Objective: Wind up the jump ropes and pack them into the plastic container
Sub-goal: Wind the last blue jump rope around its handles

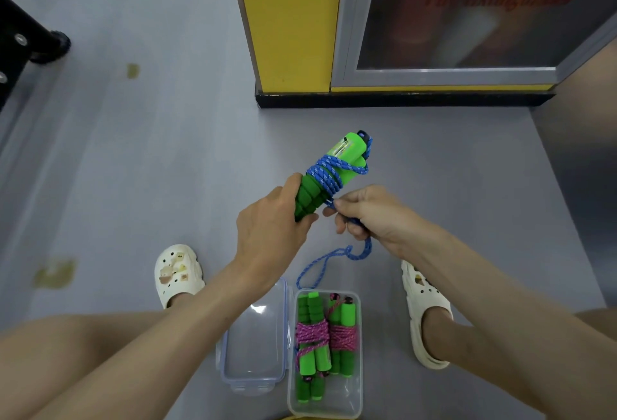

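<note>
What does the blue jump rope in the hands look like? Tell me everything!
The blue jump rope has two bright green, foam-looking handles held side by side, tilted up and away from the person. Its braided blue cord, flecked pale, is coiled several times round them. The left hand grips the handles' lower end; the right hand pinches the cord. A loose tail hangs down toward the plastic container.

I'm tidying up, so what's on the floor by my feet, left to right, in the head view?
In order: left white clog, clear lid, plastic container holding wound pink jump ropes, right white clog.
</note>
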Motion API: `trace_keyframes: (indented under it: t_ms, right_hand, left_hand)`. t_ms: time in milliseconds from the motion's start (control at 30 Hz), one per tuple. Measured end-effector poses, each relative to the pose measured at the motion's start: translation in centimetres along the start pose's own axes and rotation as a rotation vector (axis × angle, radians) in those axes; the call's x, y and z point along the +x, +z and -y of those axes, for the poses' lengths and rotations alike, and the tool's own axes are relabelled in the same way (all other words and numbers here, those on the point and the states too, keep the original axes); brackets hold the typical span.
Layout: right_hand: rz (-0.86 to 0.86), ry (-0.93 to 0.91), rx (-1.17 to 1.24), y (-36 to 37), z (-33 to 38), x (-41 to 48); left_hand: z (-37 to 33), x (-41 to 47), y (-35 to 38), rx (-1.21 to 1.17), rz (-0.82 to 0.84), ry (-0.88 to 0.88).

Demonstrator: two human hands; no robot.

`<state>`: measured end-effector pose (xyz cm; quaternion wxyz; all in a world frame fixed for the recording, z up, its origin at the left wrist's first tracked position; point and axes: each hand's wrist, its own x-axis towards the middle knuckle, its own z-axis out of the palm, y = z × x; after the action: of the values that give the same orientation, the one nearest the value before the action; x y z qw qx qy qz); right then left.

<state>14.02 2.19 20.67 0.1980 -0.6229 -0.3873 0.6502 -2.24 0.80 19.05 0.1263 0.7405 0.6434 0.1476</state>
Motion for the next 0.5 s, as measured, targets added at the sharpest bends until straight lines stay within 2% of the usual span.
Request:
trace_keyframes:
  t_ms: [367, 500]
  right_hand:
    - [-0.058, -0.036, 0.021, 0.1, 0.4, 0.2]
    - [-0.113, -0.030, 0.074, 0.1, 0.2, 0.1]
  left_hand:
    - [0.0, -0.5, 1.6, -0.043, -0.046, 0.208]
    - [0.1, -0.7, 2.1, -0.029, -0.013, 0.306]
